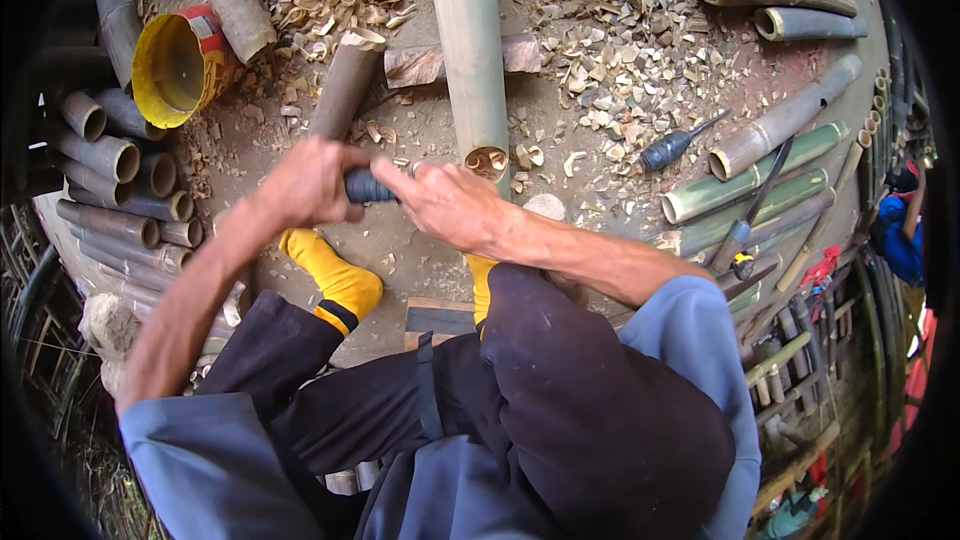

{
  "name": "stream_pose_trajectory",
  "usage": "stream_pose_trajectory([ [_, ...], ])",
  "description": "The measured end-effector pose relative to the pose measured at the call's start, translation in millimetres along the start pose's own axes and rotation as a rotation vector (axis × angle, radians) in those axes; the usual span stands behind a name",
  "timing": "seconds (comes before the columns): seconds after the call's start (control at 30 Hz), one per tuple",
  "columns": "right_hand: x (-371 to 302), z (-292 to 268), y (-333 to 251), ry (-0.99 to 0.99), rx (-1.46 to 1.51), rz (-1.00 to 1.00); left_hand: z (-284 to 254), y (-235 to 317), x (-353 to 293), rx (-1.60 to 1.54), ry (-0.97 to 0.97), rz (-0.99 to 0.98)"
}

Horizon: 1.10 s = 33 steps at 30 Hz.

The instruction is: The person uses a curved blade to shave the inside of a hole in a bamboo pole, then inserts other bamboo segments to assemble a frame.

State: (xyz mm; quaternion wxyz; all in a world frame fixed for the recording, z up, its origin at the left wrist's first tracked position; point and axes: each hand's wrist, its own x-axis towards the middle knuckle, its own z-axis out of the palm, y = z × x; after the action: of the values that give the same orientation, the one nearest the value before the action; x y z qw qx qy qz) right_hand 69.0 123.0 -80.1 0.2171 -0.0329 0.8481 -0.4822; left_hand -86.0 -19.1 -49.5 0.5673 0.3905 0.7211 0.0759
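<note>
My left hand [312,182], somewhat blurred, is closed at the left end of a black-wrapped tool handle [369,186]. On the handle's other end my right hand [455,205] is closed, its fingers wrapped round and the thumb side toward the left hand. Whatever extends from the handle is mostly hidden by my fingers. Just beyond my right hand is the open end of a thick pale-green bamboo pole [466,70], with light shavings inside. The pole lies across a rough wooden block [412,67]. A shorter brown bamboo tube [345,88] slants down to my left hand.
Bamboo chips [620,50] cover the far ground. A yellow-lined bucket [180,70] lies tipped at the far left, above stacked bamboo tubes [110,155]. At the right are a spike with a black-wrapped handle [668,150], bamboo lengths [790,115] and a long blade [768,185].
</note>
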Motion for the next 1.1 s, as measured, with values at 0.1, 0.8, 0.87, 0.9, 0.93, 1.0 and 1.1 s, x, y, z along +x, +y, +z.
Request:
stream_pose_trajectory([
  [0.1,0,-10,2,-0.317,-0.038,-0.091,55,4,-24,-0.262,0.116,-0.150],
  [0.8,-12,-9,4,-0.476,-0.425,-0.377,179,69,-36,-0.533,0.691,-0.443],
  [0.87,-5,-9,0,-0.257,-0.378,-0.310,134,40,-42,-0.237,0.681,-0.290],
  [0.9,-4,-11,-3,-0.165,-0.314,-0.271,99,39,-43,-0.101,0.632,-0.243],
  [0.93,-1,-16,-5,-0.072,-0.261,-0.229,74,31,-42,0.000,0.583,-0.203],
  [1.0,-2,-11,3,0.114,-0.146,-0.170,34,41,-33,0.181,0.445,-0.185],
  [1.1,-2,-11,6,0.327,-0.074,-0.160,-6,56,-20,0.372,0.368,-0.123],
])
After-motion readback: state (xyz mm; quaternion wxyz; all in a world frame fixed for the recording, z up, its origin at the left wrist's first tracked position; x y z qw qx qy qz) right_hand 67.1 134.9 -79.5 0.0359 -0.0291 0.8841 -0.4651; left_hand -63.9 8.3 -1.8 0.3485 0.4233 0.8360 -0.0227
